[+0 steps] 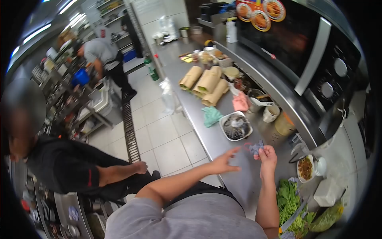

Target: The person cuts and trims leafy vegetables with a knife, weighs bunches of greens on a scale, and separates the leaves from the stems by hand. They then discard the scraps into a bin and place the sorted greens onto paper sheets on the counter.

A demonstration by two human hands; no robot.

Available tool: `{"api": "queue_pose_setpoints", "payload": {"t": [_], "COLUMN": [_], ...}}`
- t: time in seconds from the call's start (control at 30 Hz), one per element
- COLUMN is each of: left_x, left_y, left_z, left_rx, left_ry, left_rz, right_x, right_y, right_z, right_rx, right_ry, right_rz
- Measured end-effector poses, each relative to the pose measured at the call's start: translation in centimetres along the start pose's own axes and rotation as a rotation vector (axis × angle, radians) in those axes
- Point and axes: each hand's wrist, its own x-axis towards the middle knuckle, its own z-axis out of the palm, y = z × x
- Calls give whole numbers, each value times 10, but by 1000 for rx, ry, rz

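Pinched in the fingers of my right hand [267, 156] is a small crumpled grey-blue cloth [256, 147], held over the steel counter [242, 187]. A thin reddish thing shows just left of the cloth; I cannot make out what it is. My left hand [225, 162] reaches over the counter's edge with fingers apart and nothing in them. Beyond both hands sits a white square tub [235, 139] with dark contents. A green cloth [212, 116] and a pink cloth [240, 102] lie near that tub.
Several brown paper rolls [207, 81] lie further along. Cups and jars line the back, below an oven [286, 47]. At right are leafy greens [289, 201], a knife [293, 218] and a tub of brown food [305, 169]. One person [67, 163] stands left; another [101, 53] bends further back.
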Motion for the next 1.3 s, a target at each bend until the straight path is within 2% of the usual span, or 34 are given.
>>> {"api": "queue_pose_setpoints", "payload": {"t": [0.03,0.1,0.13,0.2,0.23,0.37,0.43,0.47,0.53,0.67,0.73,0.8,0.87,0.9,0.93,0.97,1.0,1.03,1.07,1.1,1.23,1.3], "left_x": [9,27,29,34,33,23,21,25,39,83,93,88,69,55,44,25,10,0,-8,-14,-21,-13], "left_y": [1,7,7,7,7,-3,-8,-10,-11,14,23,23,-6,-7,-36,-36,-32,-45,-59,-71,-81,-65], "left_z": [17,37,42,50,48,29,19,17,21,41,51,49,42,29,23,13,2,-7,-18,-25,-28,-18], "left_rx": [-81,-199,-197,-474,-475,-413,-146,-146,305,149,477,452,388,391,369,321,313,362,352,342,233,174], "left_ry": [3,-123,-102,-214,-216,-183,-139,-131,-164,-202,-27,6,-10,-127,-133,-122,-160,-175,-189,-197,-173,-197], "left_rz": [52,100,118,-2,13,-59,-80,-77,48,100,16,13,131,35,59,-40,-146,-160,-198,-243,-268,-224], "right_x": [-13,-28,-32,-34,-36,-49,-55,-57,-58,-54,-51,-52,-57,-64,-75,-84,-91,-95,-102,-109,-134,-144], "right_y": [-7,-15,-18,-23,-26,-34,-25,-20,-6,9,15,22,32,27,19,9,15,25,29,33,51,56], "right_z": [8,9,3,-14,-31,-91,-113,-124,-138,-148,-151,-151,-156,-150,-142,-131,-136,-143,-146,-147,-136,-123], "right_rx": [23,37,62,86,165,275,254,225,161,-23,-94,-99,-370,-455,-560,-663,-687,-710,-707,-687,-613,-607], "right_ry": [-54,-130,-67,-14,35,215,228,260,301,408,450,423,358,341,383,417,434,440,495,443,348,401], "right_rz": [13,7,-5,-34,-49,-63,-51,-43,-15,29,13,-85,-125,-21,-24,-22,-41,-69,-63,2,142,162]}}
